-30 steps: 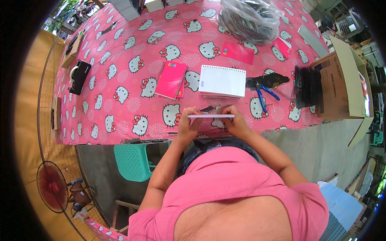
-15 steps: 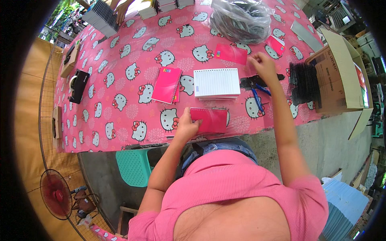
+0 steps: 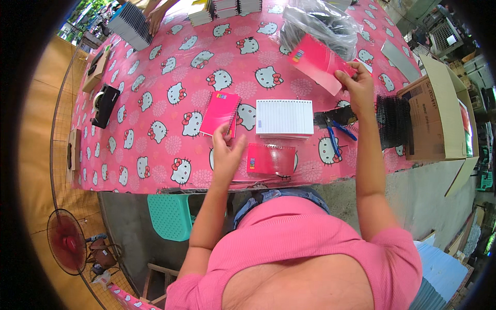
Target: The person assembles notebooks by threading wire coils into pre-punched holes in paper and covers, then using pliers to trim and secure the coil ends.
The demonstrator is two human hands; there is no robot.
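My right hand pinches a thin glossy red-pink notebook cover by its lower right corner, raised in front of the plastic bag. My left hand is empty, fingers apart, between a wire-bound red notebook and a red cover piece lying near the table edge. That piece has holes along its top edge. Behind it sits a stack of ruled white pages, punched along the top. Blue-handled pliers rest right of the pages, partly over a dark strip.
Black binding wires are bunched beside an open cardboard box on the right. A clear bag of dark material stands at the back. Tape dispenser at left; notebook stacks at far left, near another person's hand.
My right hand has taken the red cover off the table and lifted it. My left hand has let go of the cover piece near the edge and moved up and left.
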